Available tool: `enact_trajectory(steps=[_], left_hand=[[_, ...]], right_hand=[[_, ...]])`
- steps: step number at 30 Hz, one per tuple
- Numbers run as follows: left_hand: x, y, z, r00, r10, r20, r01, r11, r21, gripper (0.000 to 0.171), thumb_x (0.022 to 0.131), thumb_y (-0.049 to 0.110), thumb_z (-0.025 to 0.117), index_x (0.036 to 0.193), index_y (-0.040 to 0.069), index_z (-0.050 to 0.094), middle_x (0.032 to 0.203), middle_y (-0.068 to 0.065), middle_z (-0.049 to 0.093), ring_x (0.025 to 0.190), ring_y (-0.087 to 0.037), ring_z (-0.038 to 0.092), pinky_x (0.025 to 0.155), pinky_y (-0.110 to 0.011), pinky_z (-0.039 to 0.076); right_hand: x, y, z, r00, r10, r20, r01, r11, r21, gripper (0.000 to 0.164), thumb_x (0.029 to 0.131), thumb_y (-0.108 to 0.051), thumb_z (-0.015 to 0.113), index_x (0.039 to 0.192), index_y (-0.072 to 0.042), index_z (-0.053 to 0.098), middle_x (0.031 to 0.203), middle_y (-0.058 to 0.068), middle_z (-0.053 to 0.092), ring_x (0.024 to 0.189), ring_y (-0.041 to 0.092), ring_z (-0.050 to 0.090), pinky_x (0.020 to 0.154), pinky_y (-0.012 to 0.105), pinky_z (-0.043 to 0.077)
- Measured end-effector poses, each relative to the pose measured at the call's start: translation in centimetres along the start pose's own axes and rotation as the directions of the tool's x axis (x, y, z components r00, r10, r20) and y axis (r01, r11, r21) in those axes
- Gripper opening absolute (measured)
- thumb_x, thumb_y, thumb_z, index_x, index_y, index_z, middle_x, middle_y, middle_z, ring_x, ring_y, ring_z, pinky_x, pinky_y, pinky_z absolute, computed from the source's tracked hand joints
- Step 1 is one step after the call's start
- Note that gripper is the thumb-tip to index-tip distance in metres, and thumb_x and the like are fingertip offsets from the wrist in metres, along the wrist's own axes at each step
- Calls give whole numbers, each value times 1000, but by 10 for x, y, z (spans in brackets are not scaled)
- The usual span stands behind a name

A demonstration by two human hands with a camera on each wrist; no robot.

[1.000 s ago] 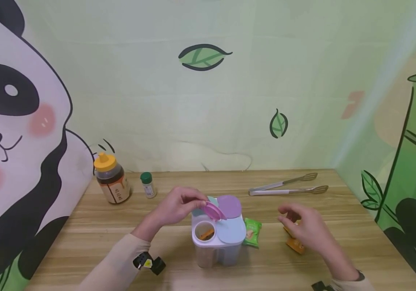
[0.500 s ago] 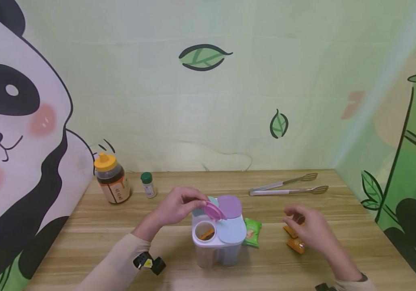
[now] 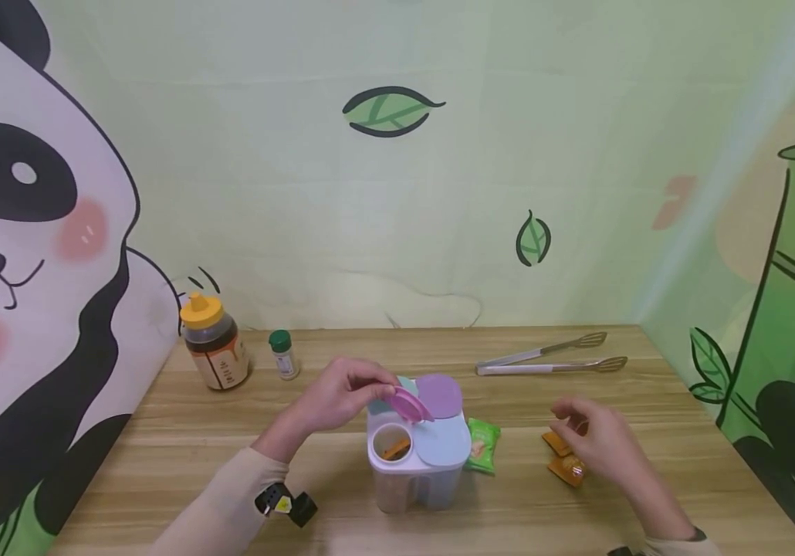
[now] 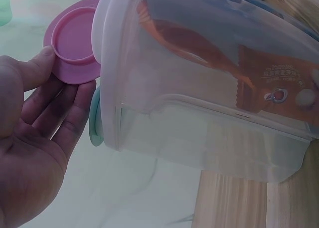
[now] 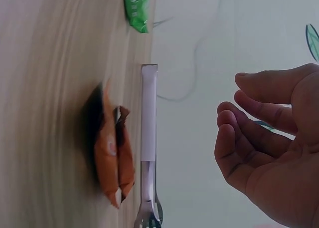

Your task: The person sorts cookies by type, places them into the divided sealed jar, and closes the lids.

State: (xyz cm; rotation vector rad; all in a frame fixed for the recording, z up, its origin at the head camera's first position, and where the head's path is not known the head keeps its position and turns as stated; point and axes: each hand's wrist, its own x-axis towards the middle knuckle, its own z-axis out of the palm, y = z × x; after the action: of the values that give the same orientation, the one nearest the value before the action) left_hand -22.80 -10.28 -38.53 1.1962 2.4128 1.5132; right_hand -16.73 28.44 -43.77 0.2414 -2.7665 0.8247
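A clear container with a white top and several coloured flip lids stands mid-table. My left hand pinches its raised pink lid between thumb and fingers. Beneath that lid the round opening shows orange wrapping, and in the left wrist view orange packets lie inside the clear wall. My right hand hovers with loosely bent fingers and holds nothing. Close by it on the table are two orange packets, the front one and the rear one, seen edge-on in the right wrist view.
A green packet lies just right of the container. Spread metal tongs rest at the back right. At the back left stand a jar with a yellow cap and a small bottle with a green cap.
My right hand has drawn a little to the right and uncovered more of the orange packets on the table. The left hand and pink lid have stayed put.
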Motion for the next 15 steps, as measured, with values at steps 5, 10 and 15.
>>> enact_trajectory(steps=[5, 10, 15], left_hand=[[0, -1, 0, 1000, 0, -2, 0, 1000, 7, 11, 92, 10, 67, 99, 9, 75, 95, -4, 74, 81, -12, 67, 72, -29, 59], [0, -2, 0, 1000, 3, -2, -3, 1000, 8, 11, 92, 10, 66, 99, 9, 75, 94, -3, 74, 80, -13, 67, 71, -29, 59], [0, -1, 0, 1000, 4, -1, -4, 1000, 4, 11, 92, 9, 66, 98, 8, 75, 94, -4, 74, 80, -14, 67, 71, -30, 59]], right_hand=[[-1, 7, 1, 999, 11, 45, -11, 1000, -12, 22, 83, -10, 75, 104, -4, 70, 93, 5, 72, 74, 8, 58, 64, 25, 53], [-3, 13, 0, 994, 54, 100, -52, 998, -22, 26, 84, -13, 74, 109, -4, 69, 96, 7, 71, 76, 11, 59, 61, 21, 50], [-6, 18, 0, 991, 58, 117, -57, 998, -14, 30, 83, -11, 75, 111, -2, 68, 100, 11, 71, 78, 14, 61, 56, 21, 48]])
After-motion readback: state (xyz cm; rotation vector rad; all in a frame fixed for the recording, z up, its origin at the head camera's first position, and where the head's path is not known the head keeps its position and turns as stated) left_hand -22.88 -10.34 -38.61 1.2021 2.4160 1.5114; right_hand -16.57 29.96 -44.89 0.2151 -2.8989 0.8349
